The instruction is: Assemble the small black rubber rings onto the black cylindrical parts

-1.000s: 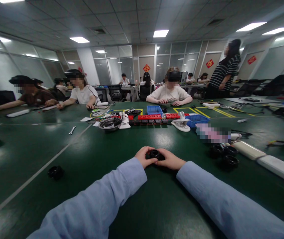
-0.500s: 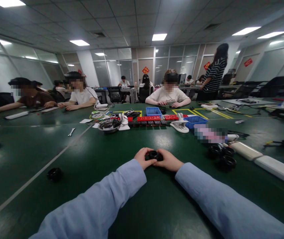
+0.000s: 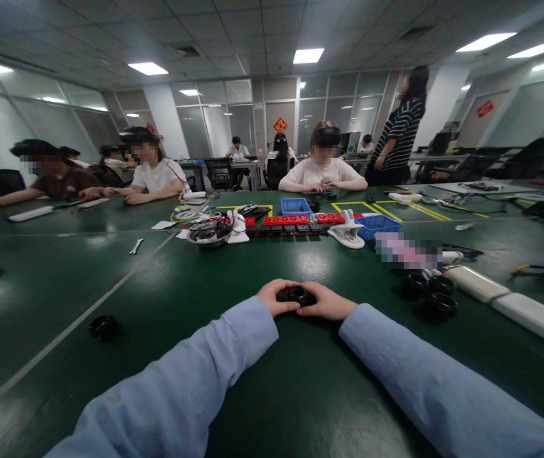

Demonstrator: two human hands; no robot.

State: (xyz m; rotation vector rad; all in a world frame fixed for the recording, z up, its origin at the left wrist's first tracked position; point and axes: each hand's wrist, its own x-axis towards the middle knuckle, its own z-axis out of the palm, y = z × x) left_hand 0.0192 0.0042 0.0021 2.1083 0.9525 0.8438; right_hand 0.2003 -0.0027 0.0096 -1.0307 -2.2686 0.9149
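Both hands are closed around one glossy black ring-shaped part [image 3: 298, 294], with a round opening facing up, low over the green table [image 3: 272, 388]. My left hand [image 3: 275, 298] grips its left side, thumb at the front. On its right side is my right hand [image 3: 325, 301], the thumb also in front. The two thumb tips nearly meet, and fingers hide much of the part's sides. A similar black part [image 3: 104, 327] lies alone on the left. To the right, several more black parts [image 3: 441, 305] sit in a cluster.
Beyond the hands stand red power strips [image 3: 287, 219], a metal bowl of cables [image 3: 209, 234], a white clamp-like stand [image 3: 348, 230] and a blue bin [image 3: 377, 226]. A wrench [image 3: 137, 246] lies left. Long white bars [image 3: 536, 321] lie right. A person [image 3: 323, 172] sits opposite.
The view has tilted and shifted slightly. Both hands keep their hold on the black part, with only a slight shift of the fingers.
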